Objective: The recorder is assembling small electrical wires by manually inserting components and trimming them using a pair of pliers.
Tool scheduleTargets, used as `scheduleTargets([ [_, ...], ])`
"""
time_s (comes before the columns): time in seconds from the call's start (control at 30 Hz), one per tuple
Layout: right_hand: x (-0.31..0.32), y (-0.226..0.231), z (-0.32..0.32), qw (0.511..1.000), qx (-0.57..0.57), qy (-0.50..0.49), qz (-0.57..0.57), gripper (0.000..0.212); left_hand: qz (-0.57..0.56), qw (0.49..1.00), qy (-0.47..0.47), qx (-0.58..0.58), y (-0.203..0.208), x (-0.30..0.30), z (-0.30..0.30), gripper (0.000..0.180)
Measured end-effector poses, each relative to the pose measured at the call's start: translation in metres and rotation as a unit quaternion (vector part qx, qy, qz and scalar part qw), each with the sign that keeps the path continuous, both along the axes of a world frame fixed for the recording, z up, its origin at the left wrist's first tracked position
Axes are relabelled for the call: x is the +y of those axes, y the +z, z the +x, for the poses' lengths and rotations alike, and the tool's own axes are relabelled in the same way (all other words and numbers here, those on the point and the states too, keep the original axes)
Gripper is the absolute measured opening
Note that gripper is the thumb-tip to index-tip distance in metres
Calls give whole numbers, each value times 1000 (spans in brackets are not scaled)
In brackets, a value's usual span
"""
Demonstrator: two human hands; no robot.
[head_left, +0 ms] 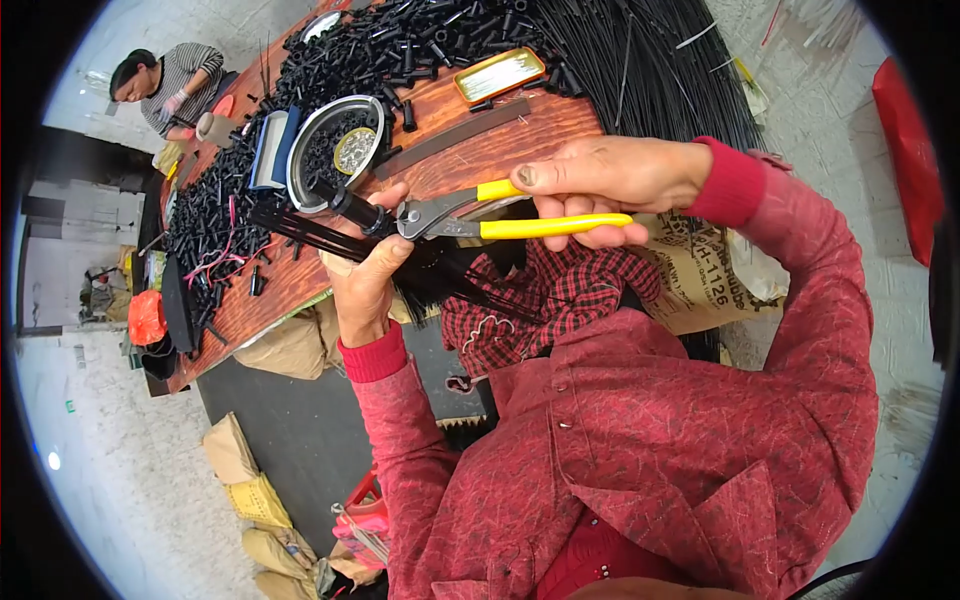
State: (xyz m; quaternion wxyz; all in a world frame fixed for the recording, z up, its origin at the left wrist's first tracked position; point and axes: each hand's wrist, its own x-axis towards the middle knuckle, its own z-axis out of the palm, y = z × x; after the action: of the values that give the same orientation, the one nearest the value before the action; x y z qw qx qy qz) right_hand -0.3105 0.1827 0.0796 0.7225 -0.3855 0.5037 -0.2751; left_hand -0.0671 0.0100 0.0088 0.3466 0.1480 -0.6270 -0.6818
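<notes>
Your right hand [625, 180] grasps the yellow-handled pliers [505, 229], presumably for leverage; your left hand [362, 283] grasps the black tube [357, 211], apparently to steady it.

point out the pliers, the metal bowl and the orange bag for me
pliers [505, 229]: head view, on the lower yellow handle
metal bowl [295, 168]: head view, on the left side of its rim
orange bag [146, 318]: head view, on the middle of its crumpled side

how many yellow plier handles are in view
2, both on the pliers in the right hand: upper handle, partly covered by the hand; lower handle, nearer the body. Others may be hidden.
</notes>
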Motion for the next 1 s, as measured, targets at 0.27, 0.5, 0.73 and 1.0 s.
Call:
scheduleTargets([
  [0.27, 6, -10, 19, 678, 527, -19, -512, 45, 11, 1000, -3, 20, -1, 0, -2, 50],
  [0.5, -11, -17, -9, 990, -49, 129, -33, 33, -6, 1000, -20, -13, 4, 1, -4, 54],
  [0.73, -15, -1, -1, 991, 37, 94, -83, 46, 21, 1000, -16, 2, -3, 3, 4, 63],
  [1.0, -18, 5, 4, 994, -51, 88, -47, 49, 41, 999, -12, 17, -7, 0, 8, 69],
])
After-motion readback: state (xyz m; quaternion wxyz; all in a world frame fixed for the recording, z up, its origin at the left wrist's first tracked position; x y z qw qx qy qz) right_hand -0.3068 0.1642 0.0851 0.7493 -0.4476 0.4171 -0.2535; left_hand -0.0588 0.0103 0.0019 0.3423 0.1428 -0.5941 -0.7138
